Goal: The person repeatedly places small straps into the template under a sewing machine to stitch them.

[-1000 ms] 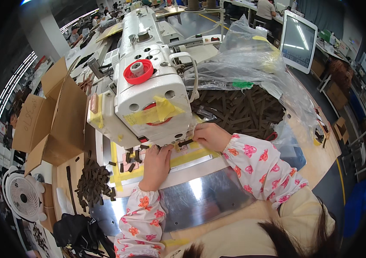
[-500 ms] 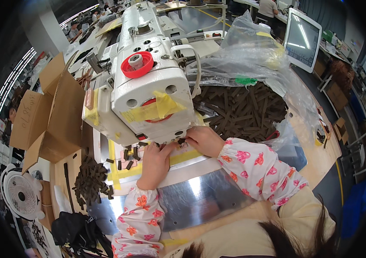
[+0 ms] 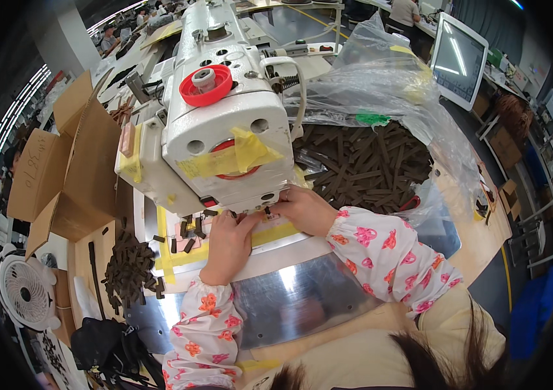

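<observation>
Both hands work close together below the head of a white sewing machine (image 3: pixel 224 123). My left hand (image 3: pixel 226 247) rests at the front of the yellow-taped work plate, its fingers stretched up toward the machine and its thumb reaching across to the right. The far fingertips are partly hidden by the machine head. My right hand (image 3: pixel 305 211) is closed, thumb and forefinger pinched at a small dark strip piece (image 3: pixel 267 210) by the left thumb tip. Several short dark brown pieces (image 3: pixel 189 246) lie on the plate left of my left hand.
A pile of short brown pieces (image 3: pixel 127 270) sits at left, beside an open cardboard box (image 3: pixel 91 156) and a white fan (image 3: pixel 25 292). Longer brown strips (image 3: pixel 367 162) fill a clear plastic bag (image 3: pixel 380 84) at right. A tablet-like screen (image 3: pixel 458 62) stands beyond. Polished metal (image 3: pixel 302 299) covers the table's front.
The view has shifted slightly, moving the machine and left-hand things a little leftward in the picture. The dark piece between my hands sits slightly differently; both hands stay in place under the machine head.
</observation>
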{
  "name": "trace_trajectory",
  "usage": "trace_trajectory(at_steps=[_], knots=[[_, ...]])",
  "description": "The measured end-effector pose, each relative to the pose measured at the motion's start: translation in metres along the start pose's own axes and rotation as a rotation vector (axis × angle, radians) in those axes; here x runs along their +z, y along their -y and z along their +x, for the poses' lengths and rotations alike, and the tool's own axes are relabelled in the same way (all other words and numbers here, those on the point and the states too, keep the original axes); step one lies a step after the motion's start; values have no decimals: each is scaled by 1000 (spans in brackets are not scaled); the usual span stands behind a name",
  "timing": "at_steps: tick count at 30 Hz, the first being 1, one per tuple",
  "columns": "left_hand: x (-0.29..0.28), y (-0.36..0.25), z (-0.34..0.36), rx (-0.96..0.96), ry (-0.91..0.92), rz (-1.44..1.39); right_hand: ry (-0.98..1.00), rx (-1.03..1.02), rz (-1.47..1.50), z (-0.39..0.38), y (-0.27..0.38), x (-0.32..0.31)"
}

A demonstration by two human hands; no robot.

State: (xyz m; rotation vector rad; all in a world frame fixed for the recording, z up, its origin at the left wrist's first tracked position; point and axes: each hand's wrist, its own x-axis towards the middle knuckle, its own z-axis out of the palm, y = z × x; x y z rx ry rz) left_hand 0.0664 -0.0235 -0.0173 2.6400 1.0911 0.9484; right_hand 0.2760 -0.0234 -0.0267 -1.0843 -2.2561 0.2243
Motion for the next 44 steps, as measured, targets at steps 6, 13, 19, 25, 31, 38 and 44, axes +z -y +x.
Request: trace_trajectory(at_steps=[6, 13, 19, 25, 31, 38, 44], knots=[[-1, 1, -1, 10, 18, 38, -1, -19, -22, 1, 1, 2], [-6, -11, 6, 53, 148, 246, -78, -24, -7, -2, -6, 3], [-5, -5, 5, 85, 105, 219, 18, -62, -56, -2, -5, -8], [0, -1, 9, 116, 47, 138, -1, -35, -102, -1, -6, -10], [1, 5, -13, 20, 45, 250, -39, -64, -8, 5, 1, 12], [14, -2, -11, 60, -203, 127, -84, 5, -27, -10, -6, -4], [14, 8, -15, -1, -134, 137, -73, -35, -102, 0, -4, 4]])
